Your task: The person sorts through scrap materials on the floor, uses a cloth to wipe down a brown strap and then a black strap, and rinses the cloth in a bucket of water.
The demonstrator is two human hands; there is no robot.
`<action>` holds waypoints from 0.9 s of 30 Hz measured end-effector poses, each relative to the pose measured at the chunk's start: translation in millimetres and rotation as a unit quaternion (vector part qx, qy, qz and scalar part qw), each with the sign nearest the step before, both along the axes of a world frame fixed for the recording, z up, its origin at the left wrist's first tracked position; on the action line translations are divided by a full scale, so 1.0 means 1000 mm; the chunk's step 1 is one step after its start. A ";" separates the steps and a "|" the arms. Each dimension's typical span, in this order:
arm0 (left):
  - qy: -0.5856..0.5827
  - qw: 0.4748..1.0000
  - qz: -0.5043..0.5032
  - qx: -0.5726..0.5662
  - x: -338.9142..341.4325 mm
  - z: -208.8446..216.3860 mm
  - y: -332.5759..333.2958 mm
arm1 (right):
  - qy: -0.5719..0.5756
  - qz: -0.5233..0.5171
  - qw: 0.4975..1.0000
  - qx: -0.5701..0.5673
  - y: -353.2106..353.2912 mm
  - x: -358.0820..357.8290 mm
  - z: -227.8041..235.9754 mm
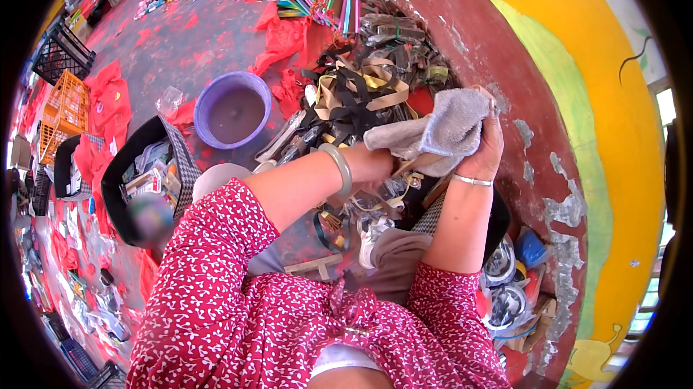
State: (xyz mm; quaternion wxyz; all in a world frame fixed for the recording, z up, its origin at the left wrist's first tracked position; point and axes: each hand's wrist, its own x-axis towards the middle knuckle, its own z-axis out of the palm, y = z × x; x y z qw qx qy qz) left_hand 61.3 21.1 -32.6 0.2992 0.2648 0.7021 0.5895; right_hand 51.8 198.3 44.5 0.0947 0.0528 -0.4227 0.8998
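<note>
On my feed, the right hand [486, 145] grasps the grey cloth [456, 125] at right, near the heaped straps [354, 96]. The left hand [372, 163] is by the cloth's left end, fingers obscured, so I cannot tell its grip; farther left, a purple basin [203, 111] holds murky liquid [236, 114].

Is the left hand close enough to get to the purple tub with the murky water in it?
Probably yes. The left hand is over by the grey cloth, but the purple tub sits just beyond that arm, with its top uncovered, so the way looks free.
</note>
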 end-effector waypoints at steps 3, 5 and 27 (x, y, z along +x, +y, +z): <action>0.200 0.940 -0.017 -0.275 -0.029 -0.020 -0.017 | -0.060 0.029 0.995 -0.078 -0.002 -0.001 0.000; 0.250 0.857 -0.147 -0.425 -0.040 0.028 -0.036 | -0.071 0.024 0.997 -0.021 0.009 -0.003 0.000; -0.305 0.865 0.113 0.381 -0.041 0.037 -0.022 | -0.283 0.188 0.932 0.125 -0.060 -0.005 -0.019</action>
